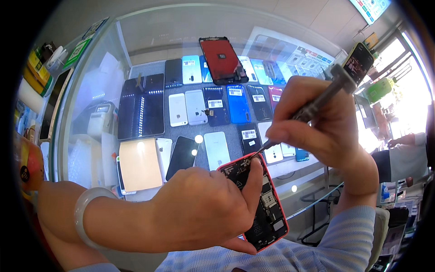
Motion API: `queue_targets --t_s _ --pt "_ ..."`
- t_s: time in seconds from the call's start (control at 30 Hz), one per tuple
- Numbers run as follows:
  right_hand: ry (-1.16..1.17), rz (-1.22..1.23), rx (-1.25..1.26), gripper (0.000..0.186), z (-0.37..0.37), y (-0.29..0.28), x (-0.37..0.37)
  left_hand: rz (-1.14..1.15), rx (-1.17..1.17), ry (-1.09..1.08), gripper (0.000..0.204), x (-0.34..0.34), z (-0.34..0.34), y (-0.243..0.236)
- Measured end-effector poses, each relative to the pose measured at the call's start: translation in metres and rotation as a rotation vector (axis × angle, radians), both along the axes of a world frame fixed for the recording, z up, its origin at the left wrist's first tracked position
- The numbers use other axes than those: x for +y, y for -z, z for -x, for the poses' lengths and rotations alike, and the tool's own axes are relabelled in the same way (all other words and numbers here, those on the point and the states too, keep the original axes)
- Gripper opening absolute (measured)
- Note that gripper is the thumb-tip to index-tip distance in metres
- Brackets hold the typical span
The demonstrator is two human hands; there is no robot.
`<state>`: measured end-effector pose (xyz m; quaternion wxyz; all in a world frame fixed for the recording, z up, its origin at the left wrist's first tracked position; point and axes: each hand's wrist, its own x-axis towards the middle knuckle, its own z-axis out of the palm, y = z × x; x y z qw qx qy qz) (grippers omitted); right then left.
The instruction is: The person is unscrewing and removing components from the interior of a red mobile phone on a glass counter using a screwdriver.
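An opened phone (277, 213) with a red frame lies tilted in my left hand (204, 204), its battery and boards bare. The thumb grips its lower edge, and the index finger presses near the phone's top end. My right hand (324, 120) holds a grey screwdriver (327, 90), fingers wrapped round the shaft. Its thin tip meets the phone's top edge, close beside my left index fingertip. What exactly the tip touches is too small to tell. Beyond both hands, a detached screen panel (222, 60) with a red back rests on the glass counter.
Under the glass lie rows of phones (239, 105) and a dark tablet (141, 106). A tiny loose part (208, 112) sits on the glass. Bottles and boxes crowd the left side. Another phone (358, 63) stands at the right, near a green bottle (379, 89). Another person's arm shows at far right.
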<state>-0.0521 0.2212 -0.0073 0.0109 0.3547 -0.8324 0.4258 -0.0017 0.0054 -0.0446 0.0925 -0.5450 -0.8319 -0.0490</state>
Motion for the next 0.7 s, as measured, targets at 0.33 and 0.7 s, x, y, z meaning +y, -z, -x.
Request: queue_targets --t_s 0.33,0.7 --pt "0.051 0.141 -0.147 0.022 0.005 0.004 0.001 -0.047 -0.024 0.005 0.096 -0.001 0.001 0.003" --pt "0.035 0.086 -0.02 0.03 0.006 0.006 0.002 0.004 -0.057 -0.032 0.089 0.001 -0.001 -0.007"
